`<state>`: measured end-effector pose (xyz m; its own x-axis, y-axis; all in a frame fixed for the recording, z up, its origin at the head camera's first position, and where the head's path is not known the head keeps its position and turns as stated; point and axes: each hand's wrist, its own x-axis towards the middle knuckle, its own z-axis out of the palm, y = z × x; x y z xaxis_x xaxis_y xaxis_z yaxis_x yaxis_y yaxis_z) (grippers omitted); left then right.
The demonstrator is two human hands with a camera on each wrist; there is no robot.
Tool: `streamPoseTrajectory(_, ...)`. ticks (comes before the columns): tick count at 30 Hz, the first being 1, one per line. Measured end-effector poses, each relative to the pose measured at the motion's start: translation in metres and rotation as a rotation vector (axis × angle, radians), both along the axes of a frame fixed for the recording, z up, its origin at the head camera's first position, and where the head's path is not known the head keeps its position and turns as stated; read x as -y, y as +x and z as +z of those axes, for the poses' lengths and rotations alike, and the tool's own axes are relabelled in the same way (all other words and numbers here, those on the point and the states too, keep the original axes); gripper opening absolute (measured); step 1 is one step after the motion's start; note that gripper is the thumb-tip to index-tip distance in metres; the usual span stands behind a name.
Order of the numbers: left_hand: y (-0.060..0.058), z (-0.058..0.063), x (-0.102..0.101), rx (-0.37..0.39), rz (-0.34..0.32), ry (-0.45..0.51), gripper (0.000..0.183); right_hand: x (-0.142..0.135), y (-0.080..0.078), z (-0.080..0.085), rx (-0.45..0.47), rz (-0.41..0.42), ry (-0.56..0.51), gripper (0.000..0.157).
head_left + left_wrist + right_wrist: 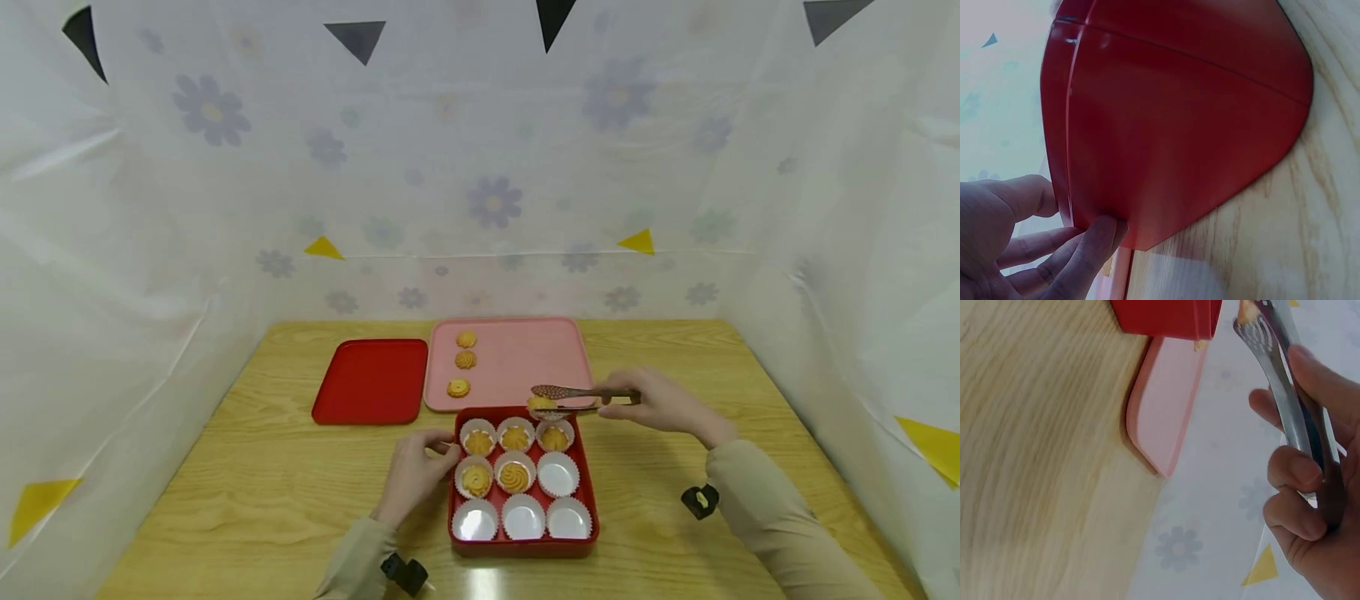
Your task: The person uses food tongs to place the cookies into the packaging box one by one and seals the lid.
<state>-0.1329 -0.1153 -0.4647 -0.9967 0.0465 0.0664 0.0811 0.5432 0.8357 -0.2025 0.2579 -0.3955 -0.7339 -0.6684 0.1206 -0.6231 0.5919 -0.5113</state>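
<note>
Wood counter (262, 483). Left grip (416, 467) holds box (525, 548) edge; right grip (660, 400) pinches tongs (573, 392), cookie (542, 403) clamped near box's far edge. Slack squeeze could drop cookie; over-squeeze could crumble it.

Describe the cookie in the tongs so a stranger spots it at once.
On the wooden table, find the red box with white cups, in front of the pink tray. Over the box's far edge, the right hand holds metal tongs. Between their tips is the golden cookie, the only one held up; the others sit in cups or on the tray.
</note>
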Motion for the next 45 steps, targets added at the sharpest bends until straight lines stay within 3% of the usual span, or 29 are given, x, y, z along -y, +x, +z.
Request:
streamPoseTrajectory(10,0.000,0.000,0.000,-0.003,0.002,-0.004,0.019,-0.010,0.004,0.021,0.169,0.094,0.069,0.031)
streamPoseTrajectory(20,0.000,-0.001,0.000,-0.008,0.003,-0.002,0.019,-0.003,0.005,0.031,0.165,0.148,0.180,0.024)
streamPoseTrajectory(31,0.000,0.000,0.000,-0.011,-0.003,-0.016,0.020,0.016,0.013,0.037,0.140,0.131,0.321,0.023)
streamPoseTrajectory(45,0.001,0.000,0.000,-0.011,0.002,-0.010,0.020,0.027,0.018,0.038,0.116,0.087,0.380,0.027)
